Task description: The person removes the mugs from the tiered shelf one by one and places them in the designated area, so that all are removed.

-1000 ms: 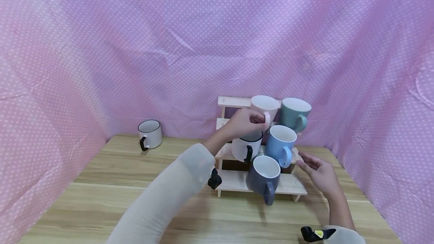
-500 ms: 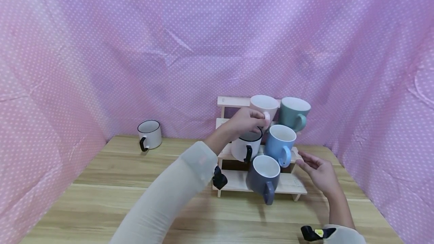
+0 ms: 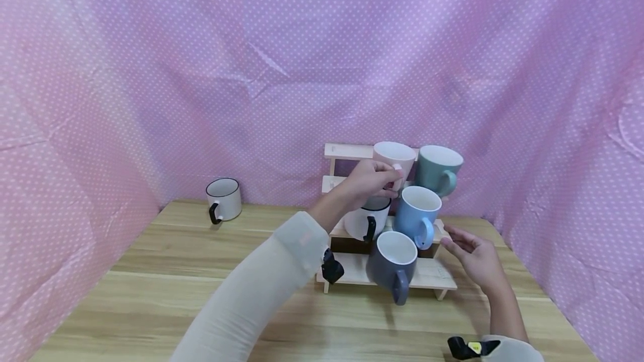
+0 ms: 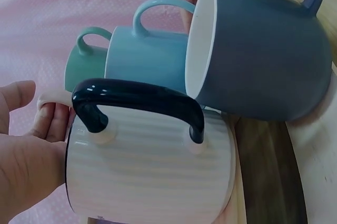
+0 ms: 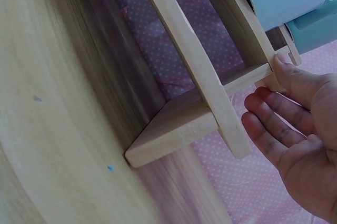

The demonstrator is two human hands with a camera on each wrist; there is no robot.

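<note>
My left hand (image 3: 369, 179) reaches over a white mug with a black handle (image 3: 363, 222) to the pink mug (image 3: 394, 152) on the upper part of the stepped wooden rack (image 3: 347, 264). Its fingers are hooked at the pink mug's handle, the thumb standing apart in the left wrist view. At the rack's right end, my right hand (image 3: 475, 258) pinches the edge of a shelf board, thumb on top in the right wrist view. The rack also bears a green mug (image 3: 437, 169), a light blue mug (image 3: 416, 211) and a dark grey mug (image 3: 394, 261) low at the front.
Off to the left, another white mug with a black handle (image 3: 225, 200) stands near the back of the wooden table (image 3: 151, 295). Pink dotted cloth (image 3: 251, 71) hangs behind and along both sides. The mugs on the rack sit close together.
The fingers of my left hand shift slightly rightward, farther over the pink mug's handle, and the left sleeve follows. My right hand stays at the rack's end; the mugs keep their places.
</note>
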